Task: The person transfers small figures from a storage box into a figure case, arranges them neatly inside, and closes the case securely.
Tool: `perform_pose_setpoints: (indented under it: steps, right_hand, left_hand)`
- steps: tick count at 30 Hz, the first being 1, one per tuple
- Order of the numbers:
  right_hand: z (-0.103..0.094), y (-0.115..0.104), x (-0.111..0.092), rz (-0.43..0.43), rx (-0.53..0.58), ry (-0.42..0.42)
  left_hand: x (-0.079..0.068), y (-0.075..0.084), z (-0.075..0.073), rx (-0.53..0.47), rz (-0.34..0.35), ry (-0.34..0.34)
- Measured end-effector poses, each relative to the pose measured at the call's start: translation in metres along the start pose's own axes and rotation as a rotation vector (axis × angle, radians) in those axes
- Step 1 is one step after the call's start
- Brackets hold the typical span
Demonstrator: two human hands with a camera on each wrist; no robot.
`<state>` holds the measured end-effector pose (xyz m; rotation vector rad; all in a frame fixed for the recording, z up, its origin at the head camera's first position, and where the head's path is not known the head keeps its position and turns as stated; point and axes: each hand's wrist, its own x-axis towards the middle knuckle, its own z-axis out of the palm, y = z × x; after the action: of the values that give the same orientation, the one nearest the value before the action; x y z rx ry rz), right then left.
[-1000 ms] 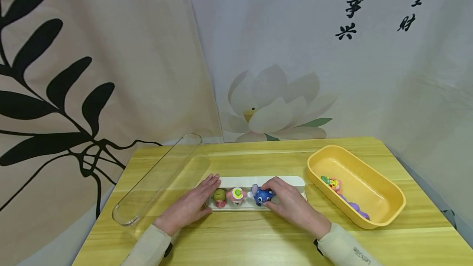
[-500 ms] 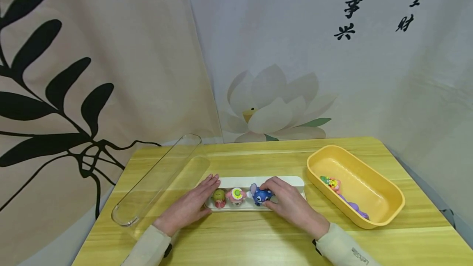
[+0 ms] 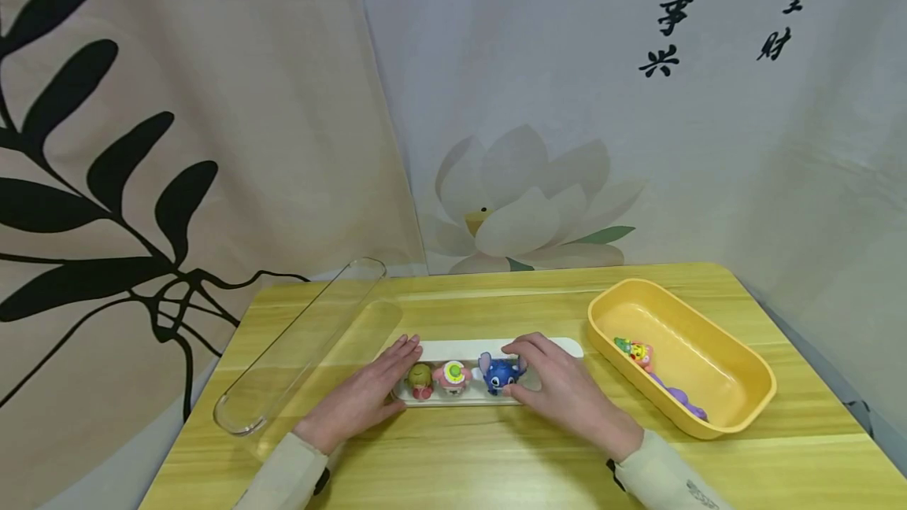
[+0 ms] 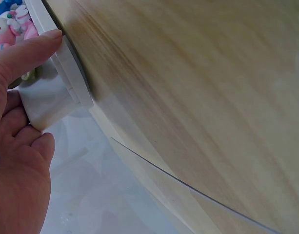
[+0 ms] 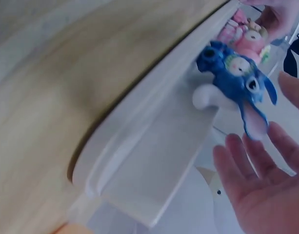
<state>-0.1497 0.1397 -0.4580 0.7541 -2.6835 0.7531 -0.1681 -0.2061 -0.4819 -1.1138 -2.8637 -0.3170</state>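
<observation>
Three figures (image 3: 452,378) on white base (image 3: 464,349); toys (image 3: 642,354) still in yellow tub (image 3: 708,360). My left hand (image 3: 364,401) grips base, right hand (image 3: 567,393) loose.

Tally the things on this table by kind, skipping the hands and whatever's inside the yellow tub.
Blue figure, pink figure, green-headed figure: 3 figures
White base: 1
Clear case: 1
Yellow tub: 1
Total: 6
</observation>
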Motion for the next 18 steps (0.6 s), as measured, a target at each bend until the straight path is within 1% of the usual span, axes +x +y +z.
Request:
perform_pose_setpoints:
  steps: [8,14,18]
  right_hand:
    - [-0.023,0.007,-0.012,0.034,0.039,0.023]
    - [-0.040,0.017,-0.023,0.028,0.037,0.051]
    - [-0.050,0.023,-0.031,0.053,0.027,0.078]
  left_hand:
    - [0.000,0.000,0.001,0.006,0.015,0.020]
    - [0.000,-0.001,0.002,0.005,0.009,0.018]
    - [0.001,-0.001,0.002,0.005,0.007,0.013]
